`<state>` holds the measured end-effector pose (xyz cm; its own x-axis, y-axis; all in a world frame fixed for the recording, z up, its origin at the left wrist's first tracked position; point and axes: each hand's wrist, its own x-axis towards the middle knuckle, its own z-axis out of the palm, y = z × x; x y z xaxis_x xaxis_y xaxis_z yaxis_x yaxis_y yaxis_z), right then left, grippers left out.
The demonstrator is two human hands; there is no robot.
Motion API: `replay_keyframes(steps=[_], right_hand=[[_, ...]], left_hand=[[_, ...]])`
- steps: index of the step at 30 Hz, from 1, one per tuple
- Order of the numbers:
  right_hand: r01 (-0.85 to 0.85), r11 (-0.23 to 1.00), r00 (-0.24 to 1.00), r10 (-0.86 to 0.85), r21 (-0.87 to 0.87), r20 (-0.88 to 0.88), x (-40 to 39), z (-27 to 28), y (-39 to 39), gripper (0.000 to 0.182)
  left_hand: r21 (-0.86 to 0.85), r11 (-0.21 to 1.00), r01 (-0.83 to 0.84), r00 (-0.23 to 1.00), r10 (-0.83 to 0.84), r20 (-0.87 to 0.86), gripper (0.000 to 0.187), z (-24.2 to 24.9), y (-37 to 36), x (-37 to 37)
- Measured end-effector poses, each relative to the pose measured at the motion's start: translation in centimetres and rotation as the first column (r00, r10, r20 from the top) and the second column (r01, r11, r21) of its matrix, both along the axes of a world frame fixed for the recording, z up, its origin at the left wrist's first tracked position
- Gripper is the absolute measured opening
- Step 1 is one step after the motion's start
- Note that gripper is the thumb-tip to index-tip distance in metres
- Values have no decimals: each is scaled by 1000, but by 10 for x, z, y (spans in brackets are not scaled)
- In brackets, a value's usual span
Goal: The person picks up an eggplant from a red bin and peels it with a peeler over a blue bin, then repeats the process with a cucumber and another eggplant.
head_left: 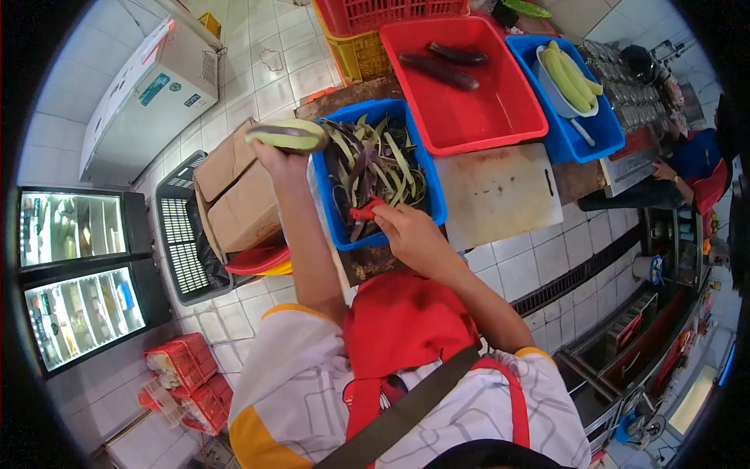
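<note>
Two hands are busy and well apart: the left hand (275,159) is clamped around a half-peeled eggplant (288,136) held just beside the blue tub (330,205) of peelings (376,166), while the right hand (412,234) grips a red peeler (366,210) at the tub's near edge. A wet, bare eggplant may well slip from that grip and drop toward the cardboard box (234,195) below. Peeling toward the holding fingers could nick them. Further peelings could spill over the tub's rim.
</note>
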<state>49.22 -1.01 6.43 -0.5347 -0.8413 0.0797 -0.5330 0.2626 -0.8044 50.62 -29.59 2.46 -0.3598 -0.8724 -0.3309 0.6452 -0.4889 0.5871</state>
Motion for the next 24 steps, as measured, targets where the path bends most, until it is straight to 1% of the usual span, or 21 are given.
replay_keyframes(steps=[1, 2, 3, 4, 5, 6, 7, 8, 9, 10, 11, 12, 15, 16, 17, 18, 20, 21, 23, 24], right_hand=[[8, 992, 999, -3, -122, 42, -8, 2, -2, 19], [25, 970, 995, -2, -242, 96, -13, 5, -5, 20], [47, 950, 998, -29, -307, 62, -22, 9, -10, 22], [44, 948, 998, -25, -315, 63, -33, 23, -15, 22], [25, 964, 999, -36, -263, -37, -43, 44, -18, 21], [14, 978, 989, -44, -207, -141, -53, 61, -21, 21], [15, 978, 988, -46, -208, -145, -59, 70, -27, 21], [34, 970, 972, -88, -242, -217, -63, 77, -36, 20], [51, 959, 949, -133, -278, -285, -65, 83, -43, 19], [56, 960, 949, -137, -276, -285, -68, 88, -50, 19], [51, 958, 936, -145, -282, -322, -71, 93, -56, 18], [47, 957, 921, -152, -286, -358, -73, 95, -60, 17], [64, 957, 902, -177, -284, -393, -77, 98, -68, 18], [63, 957, 902, -177, -285, -395, -77, 99, -68, 18], [67, 966, 900, -166, -249, -402, -77, 99, -69, 19], [74, 974, 899, -157, -212, -408, -77, 98, -69, 19], [70, 972, 905, -157, -226, -396, -77, 97, -71, 17], [64, 969, 909, -156, -240, -387, -77, 97, -71, 15], [82, 969, 909, -169, -235, -382, -75, 92, -72, 15], [97, 968, 907, -181, -231, -380, -74, 90, -72, 15]], left_hand=[[-90, 977, 195, 977, -201, -70, 47, 2, -4, 6], [-85, 979, 187, 979, -193, -62, 47, 0, 0, 11], [-206, 917, 343, 894, -386, -228, 50, 11, 12, 11], [-355, 815, 457, 739, -570, -359, 53, 24, 23, 9], [-360, 814, 456, 739, -572, -357, 53, 34, 37, 7], [-307, 827, 471, 841, -526, -127, 60, 42, 53, 6], [-253, 845, 471, 882, -457, 115, 67, 49, 67, 6], [-255, 843, 474, 880, -461, 113, 67, 54, 78, 9], [-243, 801, 547, 836, -505, 217, 66, 57, 88, 12], [-220, 757, 615, 779, -541, 318, 65, 60, 98, 14], [-256, 769, 586, 801, -500, 329, 64, 65, 107, 13], [-252, 767, 590, 798, -506, 328, 64, 64, 110, 14], [-273, 754, 597, 790, -494, 363, 59, 64, 110, 16], [-291, 732, 617, 773, -491, 402, 56, 63, 107, 19], [-307, 708, 636, 754, -486, 442, 53, 62, 104, 20], [-307, 707, 637, 753, -486, 444, 53, 61, 102, 21], [-371, 687, 624, 755, -408, 514, 50, 57, 99, 21], [-370, 687, 626, 754, -409, 515, 50, 55, 98, 21], [-485, 618, 618, 752, -285, 595, 50, 52, 96, 21], [-485, 618, 619, 751, -285, 595, 50, 52, 96, 20]])
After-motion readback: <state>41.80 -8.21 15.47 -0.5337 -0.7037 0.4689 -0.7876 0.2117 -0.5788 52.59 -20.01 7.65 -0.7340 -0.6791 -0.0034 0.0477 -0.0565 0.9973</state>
